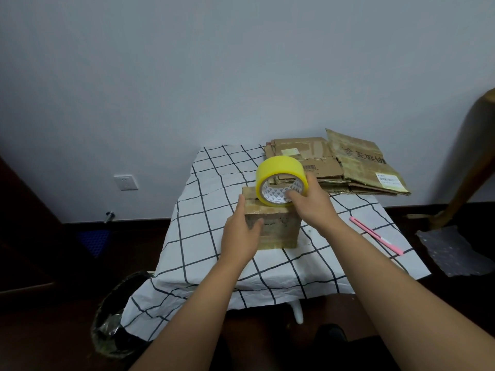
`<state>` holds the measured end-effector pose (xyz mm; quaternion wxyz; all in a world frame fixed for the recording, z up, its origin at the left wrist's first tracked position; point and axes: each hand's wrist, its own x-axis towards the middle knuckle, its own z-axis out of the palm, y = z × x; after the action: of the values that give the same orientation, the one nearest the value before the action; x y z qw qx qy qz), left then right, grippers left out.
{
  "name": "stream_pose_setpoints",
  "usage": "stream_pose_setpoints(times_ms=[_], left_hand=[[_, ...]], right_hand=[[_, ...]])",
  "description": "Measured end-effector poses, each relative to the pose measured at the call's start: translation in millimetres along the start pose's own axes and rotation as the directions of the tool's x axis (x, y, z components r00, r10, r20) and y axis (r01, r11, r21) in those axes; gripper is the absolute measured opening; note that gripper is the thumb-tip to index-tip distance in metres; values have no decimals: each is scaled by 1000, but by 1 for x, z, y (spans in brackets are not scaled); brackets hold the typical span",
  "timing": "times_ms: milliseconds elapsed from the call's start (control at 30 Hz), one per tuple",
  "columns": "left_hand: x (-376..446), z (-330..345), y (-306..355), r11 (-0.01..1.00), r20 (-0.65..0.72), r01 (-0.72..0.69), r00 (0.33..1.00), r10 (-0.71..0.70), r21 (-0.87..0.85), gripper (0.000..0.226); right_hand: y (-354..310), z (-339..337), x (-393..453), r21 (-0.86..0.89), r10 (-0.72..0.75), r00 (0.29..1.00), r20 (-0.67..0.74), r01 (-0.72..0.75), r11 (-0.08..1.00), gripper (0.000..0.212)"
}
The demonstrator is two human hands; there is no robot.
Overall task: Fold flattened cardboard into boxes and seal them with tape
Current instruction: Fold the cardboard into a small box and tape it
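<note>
While the small brown cardboard box [273,223] is sitting upright near the middle of the black-and-white checked tablecloth [203,253], the left hand [242,234] is gripping its near left corner, thumb on the front face and fingers along the side, apparently to stop it sliding. The right hand [312,203] is grasping the wide roll of yellow tape [278,180], fingers hooked into the core, and is resting the roll on edge on the box top, likely to run a strip over the flap seam. Flattened brown cardboard sheets [348,164] are waiting stacked at the far right corner, and a pink utility knife [375,235] is lying within reach.
</note>
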<state>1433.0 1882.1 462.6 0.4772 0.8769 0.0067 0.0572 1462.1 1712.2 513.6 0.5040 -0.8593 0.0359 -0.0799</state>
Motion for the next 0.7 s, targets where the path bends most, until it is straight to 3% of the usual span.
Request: stream_pose_setpoints(times_ms=[167, 300, 400, 467, 600, 700], left_hand=[[14, -8, 0, 991, 27, -78, 997, 76, 106, 87], [33, -21, 10, 953, 172, -211, 969, 176, 216, 112], [43, -24, 15, 913, 255, -317, 933, 252, 256, 99], [45, -22, 12, 900, 236, -337, 932, 276, 278, 90], [49, -20, 5, 874, 228, -352, 930, 288, 335, 97], [50, -22, 6, 851, 272, -369, 921, 280, 373, 94]], right_hand=[[0, -1, 1, -23, 17, 1000, 15, -17, 1000, 35], [-1, -2, 1, -44, 16, 1000, 23, -15, 999, 37], [-1, -2, 1, -97, 3, 1000, 24, -1, 995, 39], [-2, -3, 1, -139, -3, 1000, 24, 6, 990, 37], [-3, -11, 5, -203, -25, 1000, 17, 28, 979, 19], [-4, -17, 7, -249, -43, 999, 4, 43, 968, 19]])
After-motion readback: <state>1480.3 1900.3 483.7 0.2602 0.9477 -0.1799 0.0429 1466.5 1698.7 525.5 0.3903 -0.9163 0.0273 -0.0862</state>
